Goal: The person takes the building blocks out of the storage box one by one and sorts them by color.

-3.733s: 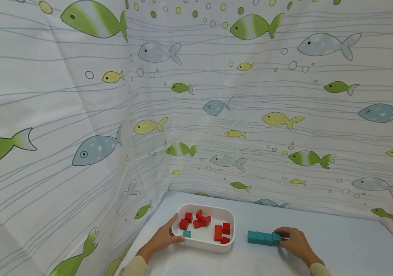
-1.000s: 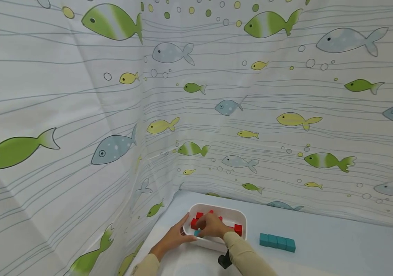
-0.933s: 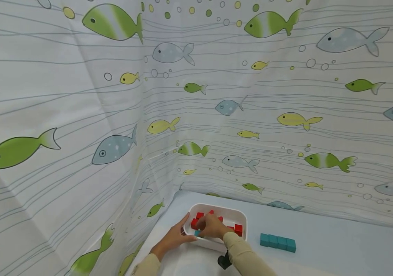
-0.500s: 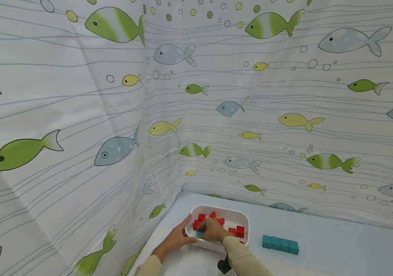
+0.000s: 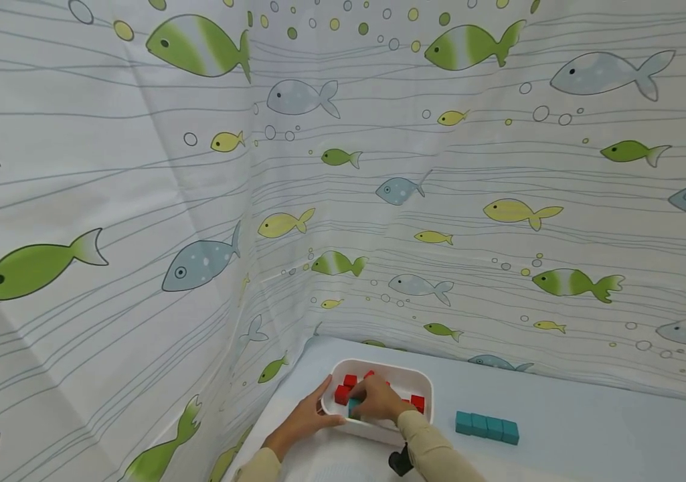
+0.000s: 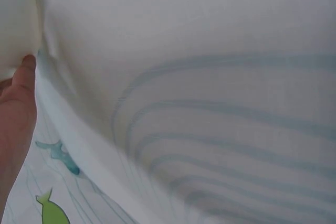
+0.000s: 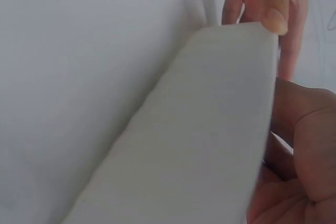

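A white tray [image 5: 391, 363] with rounded corners holds several red blocks [image 5: 343, 395] and a teal block [image 5: 353, 408]. My left hand [image 5: 308, 414] grips the tray's left end; the right wrist view shows its thumb over the rim. Inside the tray, my right hand [image 5: 377, 396] pinches the teal block, whose right part its fingers cover. The tray's outer wall [image 7: 210, 119] hides those fingertips in the right wrist view. To the right of the tray, several teal cubes [image 5: 487, 427] stand in a straight, touching row. The left wrist view catches only part of the left hand [image 6: 18, 103].
Pale cloth covers the table [image 5: 559, 408]. Fish-patterned sheets [image 5: 379, 254] hang as walls behind and to the left, close to the left arm. A black wrist camera [image 5: 401, 460] is under the right sleeve [image 5: 436, 447], in front of the tray.
My right hand has left the row of teal cubes and reached into the tray. Over the last half second, the teal block has shifted slightly right with it. The left hand stays on the tray.
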Demonstrator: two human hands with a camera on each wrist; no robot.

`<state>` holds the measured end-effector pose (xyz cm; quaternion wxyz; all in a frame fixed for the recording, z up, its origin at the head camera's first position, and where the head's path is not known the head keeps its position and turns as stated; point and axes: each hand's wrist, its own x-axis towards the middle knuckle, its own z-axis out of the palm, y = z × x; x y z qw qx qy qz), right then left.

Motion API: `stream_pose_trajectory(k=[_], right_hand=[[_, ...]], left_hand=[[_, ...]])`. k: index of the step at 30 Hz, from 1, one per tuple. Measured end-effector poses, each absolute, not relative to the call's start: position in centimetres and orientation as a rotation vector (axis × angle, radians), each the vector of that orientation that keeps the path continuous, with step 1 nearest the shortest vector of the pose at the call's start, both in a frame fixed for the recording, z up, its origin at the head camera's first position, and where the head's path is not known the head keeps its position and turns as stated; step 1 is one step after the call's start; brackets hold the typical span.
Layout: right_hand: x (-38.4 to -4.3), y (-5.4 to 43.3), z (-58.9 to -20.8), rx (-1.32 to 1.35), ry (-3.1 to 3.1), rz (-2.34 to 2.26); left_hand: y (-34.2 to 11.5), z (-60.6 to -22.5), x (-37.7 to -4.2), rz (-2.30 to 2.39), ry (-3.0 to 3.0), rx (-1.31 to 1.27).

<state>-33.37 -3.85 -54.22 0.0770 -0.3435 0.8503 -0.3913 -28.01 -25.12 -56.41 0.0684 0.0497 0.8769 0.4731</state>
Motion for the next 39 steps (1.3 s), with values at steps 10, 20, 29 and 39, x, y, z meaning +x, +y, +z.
stream_pose_trajectory(k=[10, 20, 29, 39], right_hand=[[-33.9, 0.6, -52.0, -1.023, 2.606, -1.192], [-33.9, 6.2, -50.3, -0.95, 2.695, -1.212], [-32.9, 11.8, -50.5, -0.888, 2.735, -1.315], [-32.3, 18.6, -52.2, -0.772, 2.833, -1.281]], left_hand=[[-24.8, -56.5, -27.7, 1.428, 2.659, 0.113], [-24.7, -56.7, -27.7, 1.411, 2.673, 0.1], [-24.9, -56.8, -27.6, 1.413, 2.669, 0.095], [-24.9, -56.4, -27.7, 1.424, 2.659, 0.119]])
